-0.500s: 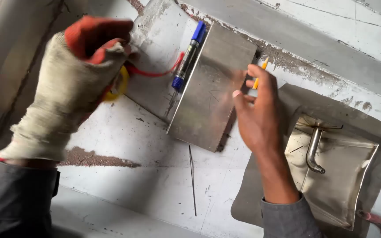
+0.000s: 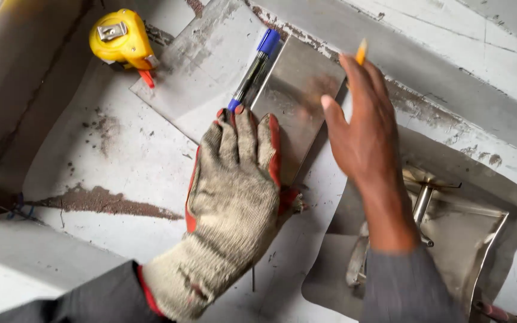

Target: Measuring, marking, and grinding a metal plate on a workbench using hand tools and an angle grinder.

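My left hand (image 2: 234, 185), in a grey knit glove with red fingertips, lies flat with its fingers spread on the near end of a shiny steel plate (image 2: 297, 84). A blue marker (image 2: 254, 70) rests along the plate's left edge, its tip just beyond my gloved fingertips. My bare right hand (image 2: 363, 128) hovers over the plate's right edge and holds a yellow pencil (image 2: 361, 52), whose tip sticks out above the fingers. Under the plate lies a larger dull metal sheet (image 2: 201, 66).
A yellow tape measure (image 2: 121, 37) with a red tab sits at the top left on the sheet's corner. At the right lies a bent metal sheet (image 2: 510, 197) carrying a shiny steel tray (image 2: 480, 239) with a handle. Rust stains mark the grey concrete surface.
My left hand let go of the tape measure, which now lies at the top left, and came down flat onto the steel plate. My right hand shifted slightly along the plate's right edge.
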